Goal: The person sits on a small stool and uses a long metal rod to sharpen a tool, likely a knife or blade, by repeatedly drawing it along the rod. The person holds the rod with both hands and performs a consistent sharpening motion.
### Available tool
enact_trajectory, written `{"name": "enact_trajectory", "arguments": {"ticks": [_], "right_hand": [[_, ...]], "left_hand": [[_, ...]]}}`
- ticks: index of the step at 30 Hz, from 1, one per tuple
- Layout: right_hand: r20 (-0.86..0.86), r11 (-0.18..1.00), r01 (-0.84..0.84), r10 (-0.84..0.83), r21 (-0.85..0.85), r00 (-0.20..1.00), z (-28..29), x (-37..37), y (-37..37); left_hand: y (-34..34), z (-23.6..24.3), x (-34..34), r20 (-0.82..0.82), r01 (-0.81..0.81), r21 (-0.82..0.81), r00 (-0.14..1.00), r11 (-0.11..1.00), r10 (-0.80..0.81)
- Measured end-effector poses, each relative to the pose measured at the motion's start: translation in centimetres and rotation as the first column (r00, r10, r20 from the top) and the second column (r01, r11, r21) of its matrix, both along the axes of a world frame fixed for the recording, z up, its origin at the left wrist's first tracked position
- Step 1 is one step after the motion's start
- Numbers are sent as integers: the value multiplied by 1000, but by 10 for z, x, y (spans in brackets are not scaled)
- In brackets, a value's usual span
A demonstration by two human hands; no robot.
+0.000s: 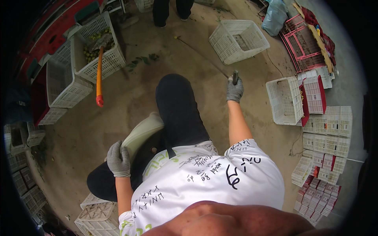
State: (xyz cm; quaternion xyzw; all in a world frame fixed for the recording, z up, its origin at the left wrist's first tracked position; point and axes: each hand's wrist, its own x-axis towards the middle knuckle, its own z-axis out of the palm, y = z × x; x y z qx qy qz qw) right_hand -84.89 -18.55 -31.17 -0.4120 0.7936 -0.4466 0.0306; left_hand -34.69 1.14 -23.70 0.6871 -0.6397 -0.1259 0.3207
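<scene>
My right hand (235, 89), in a grey glove, is closed on the dark handle of a long thin metal rod (204, 55), which angles up-left to a small yellow tip over the floor. My gloved left hand (118, 159) is low on the left beside my bent leg, fingers curled on the edge of a pale curved plastic seat (141, 129) under me. My dark-trousered right knee points forward between my hands.
At upper left, a crate (94, 65) holds green fruit and an orange-handled tool (99, 86); more crates stand beside it. A person's legs (173, 10) are at the top. Rightward are white crates (238, 39), a pink metal frame (299, 43), a bag (273, 17) and stacked cartons (327, 133).
</scene>
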Motion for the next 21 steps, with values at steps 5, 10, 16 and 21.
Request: {"name": "enact_trajectory", "arguments": {"ticks": [5, 10, 16, 21], "right_hand": [[62, 990, -52, 60, -128, 996, 26, -12, 38], [223, 997, 23, -7, -70, 975, 50, -35, 49], [219, 972, -109, 155, -207, 963, 22, -12, -1], [151, 994, -105, 100, 20, 983, -18, 33, -68]], "left_hand": [[1, -1, 0, -19, -13, -1, 1000, 1000, 13], [2, -3, 3, -11, 0, -9, 1000, 1000, 0], [2, -3, 1, -10, -11, 3, 1000, 1000, 11], [1, 2, -1, 18, -16, -4, 1000, 1000, 16]]}}
